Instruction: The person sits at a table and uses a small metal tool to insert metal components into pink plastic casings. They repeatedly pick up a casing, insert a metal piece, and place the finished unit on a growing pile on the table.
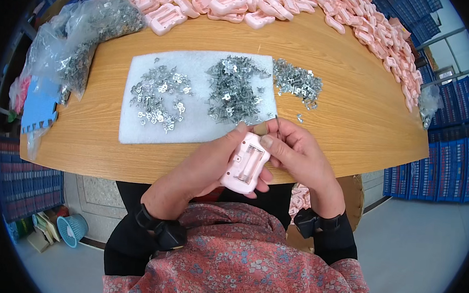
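Observation:
My left hand is closed round a pale pink plastic casing, its battery compartment facing up, above the table's near edge. My right hand presses its thumb at the casing's top end. A thin dark metal tool sticks up between its fingers; its exact kind is unclear. A tan wrap shows on a fingertip behind the casing. Just beyond lies a white foam sheet with a loose heap of small metal contact plates on the left and a denser heap of metal pieces on the right.
More metal pieces lie on the wooden table right of the sheet. Pink casings are piled along the far and right edges. At the left are a clear bag of metal parts and a blue foam mat.

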### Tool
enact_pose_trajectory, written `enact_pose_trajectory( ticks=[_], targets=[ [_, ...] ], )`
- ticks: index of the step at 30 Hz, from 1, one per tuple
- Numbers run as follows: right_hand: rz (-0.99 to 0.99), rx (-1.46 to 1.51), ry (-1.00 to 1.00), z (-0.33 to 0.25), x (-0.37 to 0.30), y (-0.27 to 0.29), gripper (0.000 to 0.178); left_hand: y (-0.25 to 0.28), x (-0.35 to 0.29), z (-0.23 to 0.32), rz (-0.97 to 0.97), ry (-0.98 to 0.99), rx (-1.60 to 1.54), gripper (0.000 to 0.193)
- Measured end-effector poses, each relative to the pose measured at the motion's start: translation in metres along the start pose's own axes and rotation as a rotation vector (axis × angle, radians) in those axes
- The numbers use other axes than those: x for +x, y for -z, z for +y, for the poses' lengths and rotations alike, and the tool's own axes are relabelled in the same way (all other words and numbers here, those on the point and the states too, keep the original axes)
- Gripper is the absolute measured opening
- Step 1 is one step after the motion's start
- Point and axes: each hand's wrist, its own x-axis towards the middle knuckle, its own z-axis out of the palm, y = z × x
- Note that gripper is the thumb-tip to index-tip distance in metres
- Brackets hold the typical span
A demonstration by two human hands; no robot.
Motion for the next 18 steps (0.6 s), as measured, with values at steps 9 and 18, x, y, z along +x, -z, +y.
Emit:
enact_pose_trajectory(
  ticks=[9,18],
  targets=[
    [0.014,0.009,-0.001,0.002,-0.003,-0.001,0.021,-0.010,-0.010,-0.009,0.340,-0.415,0.713,0.033],
    [0.095,0.092,0.096,-0.003,-0.009,-0.010,0.023,-0.015,-0.009,0.001,0.286,-0.273,0.498,0.031]
  ],
)
